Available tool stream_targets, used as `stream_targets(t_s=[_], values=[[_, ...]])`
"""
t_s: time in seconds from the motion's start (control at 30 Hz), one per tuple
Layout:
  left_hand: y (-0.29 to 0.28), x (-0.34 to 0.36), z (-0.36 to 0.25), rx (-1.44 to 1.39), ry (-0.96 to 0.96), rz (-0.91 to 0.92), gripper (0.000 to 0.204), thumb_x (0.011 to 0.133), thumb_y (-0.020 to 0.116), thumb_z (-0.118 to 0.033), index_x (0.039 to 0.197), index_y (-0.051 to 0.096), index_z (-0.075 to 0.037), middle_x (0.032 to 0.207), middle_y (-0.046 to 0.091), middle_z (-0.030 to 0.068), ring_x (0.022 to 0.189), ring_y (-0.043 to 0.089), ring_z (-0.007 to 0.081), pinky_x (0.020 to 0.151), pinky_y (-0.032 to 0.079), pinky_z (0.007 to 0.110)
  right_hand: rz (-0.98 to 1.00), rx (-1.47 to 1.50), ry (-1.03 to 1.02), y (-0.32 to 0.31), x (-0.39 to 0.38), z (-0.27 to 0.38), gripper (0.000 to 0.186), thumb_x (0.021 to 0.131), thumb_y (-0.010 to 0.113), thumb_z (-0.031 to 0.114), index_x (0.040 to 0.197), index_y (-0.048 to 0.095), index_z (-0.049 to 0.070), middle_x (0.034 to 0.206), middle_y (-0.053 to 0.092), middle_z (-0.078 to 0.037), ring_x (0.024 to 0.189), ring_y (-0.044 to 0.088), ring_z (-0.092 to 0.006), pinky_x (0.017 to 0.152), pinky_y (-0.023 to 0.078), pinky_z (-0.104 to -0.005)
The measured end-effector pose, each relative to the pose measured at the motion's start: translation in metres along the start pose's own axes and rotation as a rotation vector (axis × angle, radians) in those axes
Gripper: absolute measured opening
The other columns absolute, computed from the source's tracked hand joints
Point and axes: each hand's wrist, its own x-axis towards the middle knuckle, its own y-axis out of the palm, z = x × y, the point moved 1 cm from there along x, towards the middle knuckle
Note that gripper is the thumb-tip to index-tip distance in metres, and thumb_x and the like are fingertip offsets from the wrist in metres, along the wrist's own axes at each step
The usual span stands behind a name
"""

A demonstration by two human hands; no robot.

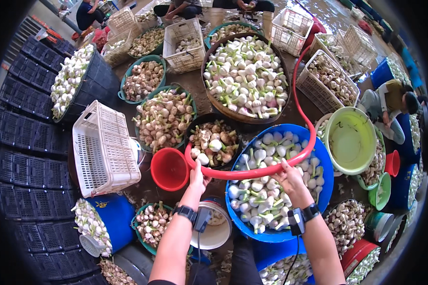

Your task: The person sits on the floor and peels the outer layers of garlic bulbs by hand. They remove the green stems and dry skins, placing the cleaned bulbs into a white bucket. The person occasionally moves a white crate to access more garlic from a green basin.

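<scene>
Your forearms rise from below, both hands gripping a red hoop.

Left hand point(198, 176) and right hand point(290, 176) clasp the near rim of the red hoop point(303, 107), which hangs over the blue tub of garlic point(270, 189) and the dark basin point(213, 141). Keep the grip even, the hoop level; baskets crowd every side, leaving little room.

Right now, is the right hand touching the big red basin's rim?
Touching. The head view shows the right hand with its fingers curled over the red basin's rim; no gap is visible.
</scene>
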Motion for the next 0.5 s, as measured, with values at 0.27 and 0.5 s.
stream_targets(t_s=[0.27, 0.5], values=[[0.012, -0.010, 0.017, 0.020, -0.046, 0.222, 0.018, 0.089, 0.057, -0.027, 0.092, 0.048, -0.012, 0.075, 0.058, 0.0027, 0.058, 0.058, 0.0118, 0.045, 0.049, 0.022, -0.176, -0.019, -0.115, 0.005, 0.031, -0.012, 0.020, 0.091, 0.052, 0.017, 0.103, 0.043, 0.005, 0.091, 0.055, -0.011, 0.087, 0.059, -0.0272, 0.080, 0.048, -0.0580], [-0.028, -0.049, 0.059, 0.166, -0.141, 0.274, 0.024, 0.091, 0.052, -0.033, 0.104, 0.047, -0.013, 0.089, 0.063, 0.0070, 0.068, 0.061, 0.0123, 0.058, 0.052, 0.024, -0.092, 0.032, -0.023, -0.033, 0.029, -0.020, 0.025, 0.088, 0.056, 0.024, 0.102, 0.045, 0.007, 0.097, 0.057, -0.011, 0.092, 0.058, -0.0267, 0.084, 0.048, -0.0543]])
